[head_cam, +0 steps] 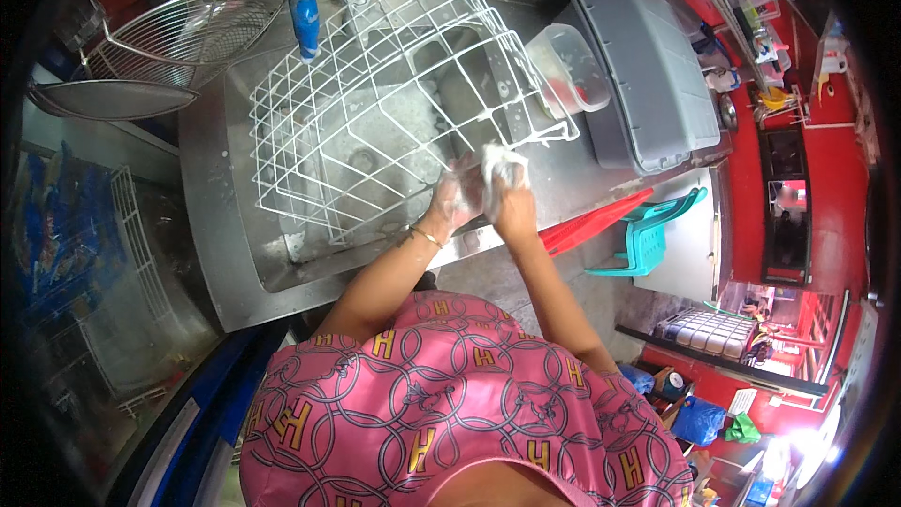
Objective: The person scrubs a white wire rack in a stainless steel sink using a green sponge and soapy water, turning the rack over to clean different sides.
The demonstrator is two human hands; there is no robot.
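A white wire rack (394, 102) leans across the stainless steel sink (243, 239), with suds on some of its wires. My left hand (450, 201) is wet with foam and lies at the rack's near edge. Its fingers are partly hidden, so I cannot tell whether they grip a wire. Just to its right, my right hand (515, 211) is closed on a foam-covered scrubbing pad or cloth (501, 158), close against the rack's near right side. Through the wires, whitish soapy patches show in the sink basin (373, 144).
A blue-handled tap (305, 17) reaches over the rack. Wire strainers (190, 32) hang at the left. A clear plastic container (570, 70) and a large grey bin (647, 70) stand on the right of the counter. Beyond the edge are a red plastic item (595, 222) and a teal chair (644, 239).
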